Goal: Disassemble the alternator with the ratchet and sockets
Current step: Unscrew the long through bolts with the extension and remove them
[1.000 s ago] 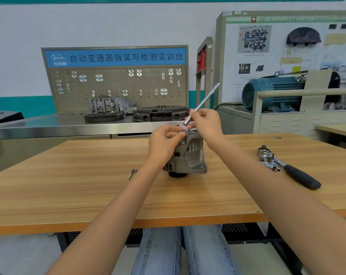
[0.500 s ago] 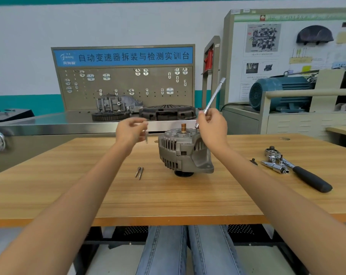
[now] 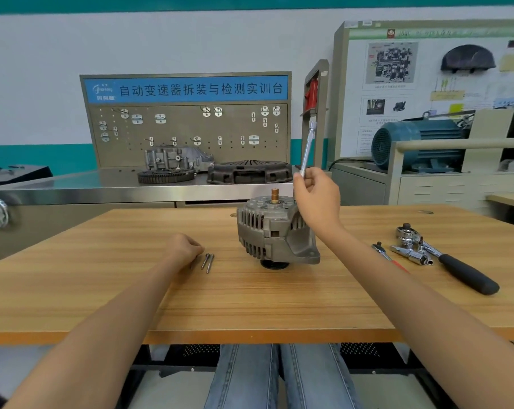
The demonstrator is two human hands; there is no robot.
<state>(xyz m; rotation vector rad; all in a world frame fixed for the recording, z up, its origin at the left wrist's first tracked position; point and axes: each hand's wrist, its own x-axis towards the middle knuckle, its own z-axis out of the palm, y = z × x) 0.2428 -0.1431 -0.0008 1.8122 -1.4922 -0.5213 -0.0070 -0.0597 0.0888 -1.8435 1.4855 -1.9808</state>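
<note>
Half a second ago the left hand [image 3: 182, 248] was raised beside the alternator [image 3: 275, 231]; now it rests low on the wooden bench [image 3: 102, 290], fingers curled, whether they hold anything I cannot tell, just beside two loose bolts [image 3: 207, 262]. Right of these, the alternator stands on its pulley at mid-bench, its copper-coloured shaft up. Farther right lie the black-handled ratchet [image 3: 447, 258] and chrome sockets [image 3: 409, 252]. Behind the alternator, the right hand [image 3: 317, 199] pinches a slim chrome extension bar [image 3: 307, 149], tilted upward.
</note>
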